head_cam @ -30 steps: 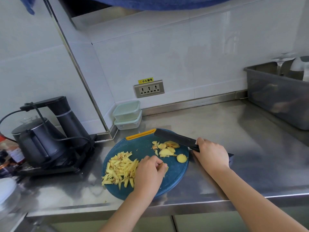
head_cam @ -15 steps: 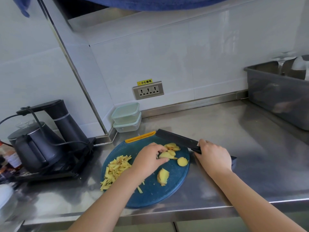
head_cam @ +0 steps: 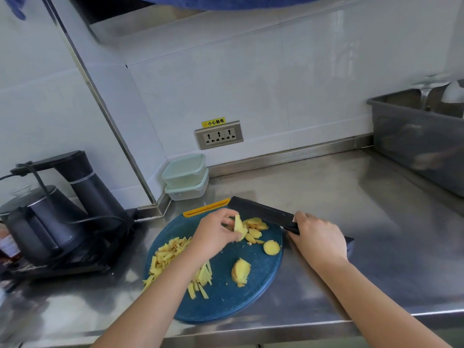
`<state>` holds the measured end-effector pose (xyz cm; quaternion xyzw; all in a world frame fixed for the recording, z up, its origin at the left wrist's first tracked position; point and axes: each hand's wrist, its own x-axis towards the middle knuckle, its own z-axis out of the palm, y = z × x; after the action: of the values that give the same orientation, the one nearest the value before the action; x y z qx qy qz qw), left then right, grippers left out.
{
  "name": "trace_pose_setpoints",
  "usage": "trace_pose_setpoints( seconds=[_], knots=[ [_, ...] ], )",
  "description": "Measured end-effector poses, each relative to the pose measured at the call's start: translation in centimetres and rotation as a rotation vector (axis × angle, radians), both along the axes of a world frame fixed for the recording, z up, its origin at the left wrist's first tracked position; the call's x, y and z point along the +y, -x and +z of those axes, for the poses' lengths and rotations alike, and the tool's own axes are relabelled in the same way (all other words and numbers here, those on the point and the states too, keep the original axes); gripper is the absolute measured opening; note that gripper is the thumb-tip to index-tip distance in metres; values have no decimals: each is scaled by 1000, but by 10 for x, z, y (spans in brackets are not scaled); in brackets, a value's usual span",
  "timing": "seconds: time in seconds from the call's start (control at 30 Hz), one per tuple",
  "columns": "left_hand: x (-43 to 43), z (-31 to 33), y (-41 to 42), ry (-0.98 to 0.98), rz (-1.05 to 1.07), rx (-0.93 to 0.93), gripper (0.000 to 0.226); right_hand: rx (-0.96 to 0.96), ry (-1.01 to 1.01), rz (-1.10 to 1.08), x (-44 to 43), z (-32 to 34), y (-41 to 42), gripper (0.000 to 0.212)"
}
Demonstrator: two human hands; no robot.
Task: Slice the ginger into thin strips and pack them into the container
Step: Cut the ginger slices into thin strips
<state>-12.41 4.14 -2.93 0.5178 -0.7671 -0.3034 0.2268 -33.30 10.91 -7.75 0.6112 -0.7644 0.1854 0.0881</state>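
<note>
A round blue cutting board point(head_cam: 226, 302) lies on the steel counter. A pile of thin ginger strips point(head_cam: 165, 257) covers its left side. My left hand point(head_cam: 216, 234) pinches a ginger slice point(head_cam: 239, 226) lifted from the heap of slices point(head_cam: 254, 228) at the board's far side. A ginger chunk point(head_cam: 240, 272) and a round slice point(head_cam: 271, 247) lie on the right half. My right hand point(head_cam: 319, 239) grips the handle of a black cleaver point(head_cam: 258, 209), its blade resting behind the slices. Two stacked lidded containers point(head_cam: 186, 177) stand against the wall.
A black kettle point(head_cam: 37, 222) and its stand with cables sit at the left. A grey tub point(head_cam: 416, 139) holding a glass is at the back right. The counter's front edge point(head_cam: 251, 330) runs just below the board. A wall socket point(head_cam: 219, 134) sits above the containers.
My left hand moved from the strip pile across to the slices and picked one up, uncovering the ginger chunk. The right hand with the cleaver stayed put.
</note>
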Motion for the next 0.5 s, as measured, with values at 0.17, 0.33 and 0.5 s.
trace_pose_setpoints(
  seconds=[0.17, 0.33, 0.5],
  knots=[
    [0, 16, -1, -115, -35, 59, 40, 1, -5, 1, 0, 1, 0, 31],
    [3, 9, -1, -102, -87, -67, 43, -6, -2, 2, 0, 1, 0, 31],
    [6, 1, 2, 145, -59, -223, 43, -13, 2, 3, 0, 0, -1, 30]
  ],
)
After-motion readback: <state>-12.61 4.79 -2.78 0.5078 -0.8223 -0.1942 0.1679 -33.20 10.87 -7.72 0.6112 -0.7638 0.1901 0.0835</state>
